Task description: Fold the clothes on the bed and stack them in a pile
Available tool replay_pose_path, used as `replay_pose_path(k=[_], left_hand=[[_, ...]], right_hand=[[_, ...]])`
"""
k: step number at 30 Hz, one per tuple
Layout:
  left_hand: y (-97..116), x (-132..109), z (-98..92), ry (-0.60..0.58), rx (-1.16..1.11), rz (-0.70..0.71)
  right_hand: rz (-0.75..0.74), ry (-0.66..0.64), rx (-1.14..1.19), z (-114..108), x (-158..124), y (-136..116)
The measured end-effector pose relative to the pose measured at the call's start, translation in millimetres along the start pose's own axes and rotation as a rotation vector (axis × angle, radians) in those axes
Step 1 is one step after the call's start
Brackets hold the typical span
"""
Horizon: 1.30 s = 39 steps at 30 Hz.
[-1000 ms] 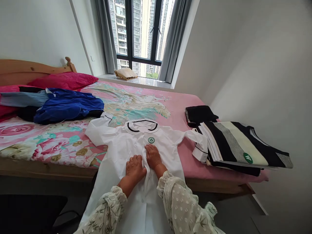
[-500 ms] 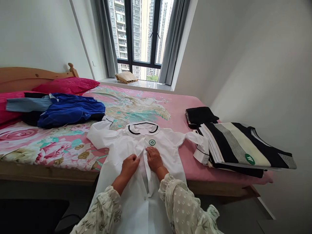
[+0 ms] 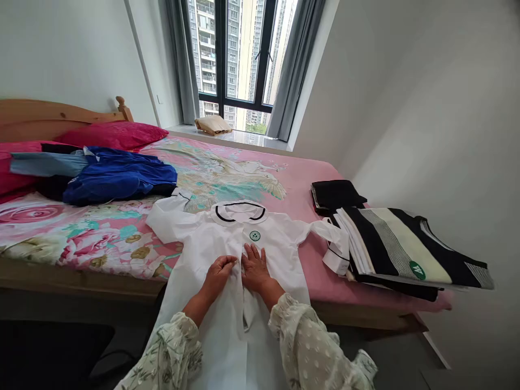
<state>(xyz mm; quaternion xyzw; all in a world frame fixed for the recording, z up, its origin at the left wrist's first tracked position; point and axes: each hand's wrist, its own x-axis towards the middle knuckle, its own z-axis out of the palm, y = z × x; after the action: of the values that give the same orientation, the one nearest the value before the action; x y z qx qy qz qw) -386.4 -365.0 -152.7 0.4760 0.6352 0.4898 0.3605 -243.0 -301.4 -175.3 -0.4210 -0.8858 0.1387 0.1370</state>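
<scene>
A white shirt (image 3: 199, 287) lies face up, its collar (image 3: 239, 212) trimmed in black and a round green badge (image 3: 254, 235) on the chest. Its lower part hangs over the bed's near edge. My left hand (image 3: 219, 276) pinches the edge of the front opening between thumb and fingers, near mid-chest. Just beside it, my right hand (image 3: 257, 271) rests flat on the other front panel below the badge, fingers stretched out. The sleeves spread to both sides, with black-lined cuffs (image 3: 337, 260).
Folded garments, a striped one (image 3: 390, 244) on top, are stacked at the right; black folded cloth (image 3: 337, 195) sits behind. Blue clothing (image 3: 122, 176) lies at the left by red pillows (image 3: 114, 135). A dark chair (image 3: 52, 352) stands lower left. A beige folded item (image 3: 213, 125) rests on the windowsill.
My right hand has flattened, its fingers stretching out on the shirt. The left hand has drawn the opening's edge slightly over to the right, narrowing the gap. The view has shifted slightly.
</scene>
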Motion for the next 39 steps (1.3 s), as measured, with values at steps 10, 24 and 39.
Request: replay_pose_path(k=[10,24,39], left_hand=[[-13,8,-6.2,-0.117,0.031,0.025],[11,-46,8.3,-0.060,0.472,0.026],[14,-58,14.4,-0.556,0.558,-0.345]], right_hand=[[-0.137,0.009,0.351,16,-138,-51],[0.062,0.237,0.463,-31,-116,-38],[-0.111,0.240,0.332,11,-39,9]])
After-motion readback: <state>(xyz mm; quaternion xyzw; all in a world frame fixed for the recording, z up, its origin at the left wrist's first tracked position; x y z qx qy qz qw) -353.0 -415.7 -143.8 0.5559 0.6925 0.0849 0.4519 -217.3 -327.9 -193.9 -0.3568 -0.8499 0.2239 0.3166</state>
